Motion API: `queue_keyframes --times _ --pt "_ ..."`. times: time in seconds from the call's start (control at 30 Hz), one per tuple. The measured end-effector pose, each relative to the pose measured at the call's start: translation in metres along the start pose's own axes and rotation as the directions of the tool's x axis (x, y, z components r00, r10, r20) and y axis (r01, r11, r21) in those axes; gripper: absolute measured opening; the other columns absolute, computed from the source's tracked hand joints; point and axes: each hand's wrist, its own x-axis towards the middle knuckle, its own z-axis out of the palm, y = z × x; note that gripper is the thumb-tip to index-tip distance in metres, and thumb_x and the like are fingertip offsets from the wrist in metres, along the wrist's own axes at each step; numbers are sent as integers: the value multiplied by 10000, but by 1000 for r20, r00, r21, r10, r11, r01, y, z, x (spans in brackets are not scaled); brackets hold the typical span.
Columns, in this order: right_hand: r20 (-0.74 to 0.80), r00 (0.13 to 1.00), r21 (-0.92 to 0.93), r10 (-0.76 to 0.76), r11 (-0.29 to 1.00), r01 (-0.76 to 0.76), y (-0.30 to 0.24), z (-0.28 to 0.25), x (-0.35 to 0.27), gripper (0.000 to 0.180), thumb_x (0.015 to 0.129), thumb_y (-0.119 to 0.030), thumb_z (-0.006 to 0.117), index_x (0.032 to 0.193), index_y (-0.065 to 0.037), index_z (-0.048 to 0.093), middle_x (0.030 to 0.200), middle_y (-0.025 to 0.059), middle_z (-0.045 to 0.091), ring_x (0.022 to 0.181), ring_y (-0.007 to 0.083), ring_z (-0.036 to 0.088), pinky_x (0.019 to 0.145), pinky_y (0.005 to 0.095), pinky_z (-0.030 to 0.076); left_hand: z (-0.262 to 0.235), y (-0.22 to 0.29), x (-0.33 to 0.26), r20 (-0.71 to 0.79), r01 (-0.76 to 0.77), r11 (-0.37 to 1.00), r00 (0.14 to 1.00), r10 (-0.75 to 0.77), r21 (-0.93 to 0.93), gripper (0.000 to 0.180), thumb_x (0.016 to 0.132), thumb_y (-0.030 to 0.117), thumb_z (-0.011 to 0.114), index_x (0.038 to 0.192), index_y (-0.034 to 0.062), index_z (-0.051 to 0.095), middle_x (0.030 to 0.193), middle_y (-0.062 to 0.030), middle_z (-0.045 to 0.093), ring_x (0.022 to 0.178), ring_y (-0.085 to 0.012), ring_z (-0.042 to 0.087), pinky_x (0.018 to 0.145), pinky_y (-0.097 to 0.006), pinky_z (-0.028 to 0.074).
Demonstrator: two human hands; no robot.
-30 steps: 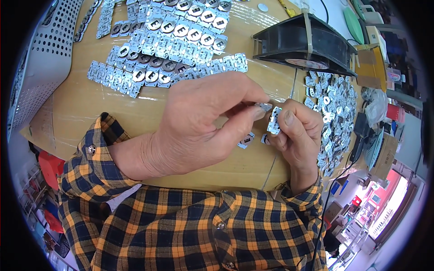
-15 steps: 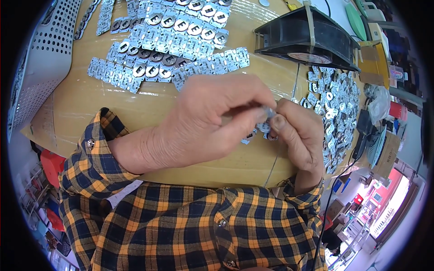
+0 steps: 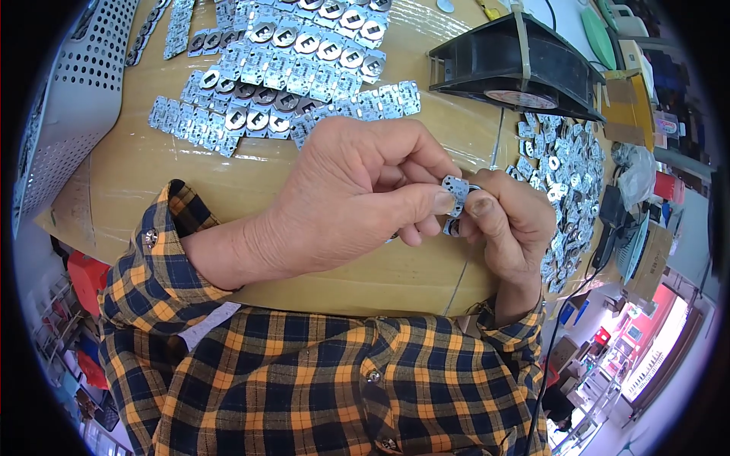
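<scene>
wooden table (image 3: 228, 175), pale and smooth. far edge: rows of flat stamped metal plates (image 3: 281, 68), silver, overlapping like shingles, each with a round hole. right side: loose heap of metal pieces (image 3: 566, 182), jumbled. black fan housing (image 3: 517, 61) behind the heap. perforated white tray (image 3: 68, 99) at left.

left hand (image 3: 350, 205) pinches a small metal plate (image 3: 455, 190) between thumb and forefinger; right hand (image 3: 509, 220) closed on its other edge. plate thin, shiny, held above the table at centre, partly hidden by the fingertips.
</scene>
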Motion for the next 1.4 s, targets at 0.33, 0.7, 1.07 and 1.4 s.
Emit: queue_keyframes --times 0.33,0.7,1.07,1.4 --pt "118 973 300 200 927 -227 -2 0 -3 289 986 -163 531 764 0 621 562 8 560 456 45 477 425 204 337 -1 1 -1 48 -26 1000 999 26 -12 125 901 -14 630 1013 -70 632 829 -118 688 691 -112 674 584 -216 567" --pt "98 956 516 275 807 -285 0 6 -7 336 1010 -227 502 787 -3 612 561 -5 548 440 27 448 409 185 322 -1 1 1 60 -23 1000 998 24 -19 140 896 2 650 1015 -71 640 864 -124 688 723 -129 683 588 -217 569" --pt "62 957 387 283 877 -285 -6 5 -3 305 998 -191 517 773 -8 611 559 -12 527 452 38 435 434 200 316 -5 -4 -1 237 -574 471 767 597 669 219 729 39 771 902 11 639 728 -87 632 544 -190 596 458 -285 436" --pt "-348 936 -98 52 991 -91 5 0 -3 300 993 -150 501 725 -21 541 588 -21 460 494 24 358 469 202 256 -22 8 9 383 -470 -51 646 660 881 308 669 110 768 921 0 626 784 -70 549 631 -227 567 501 -314 425"
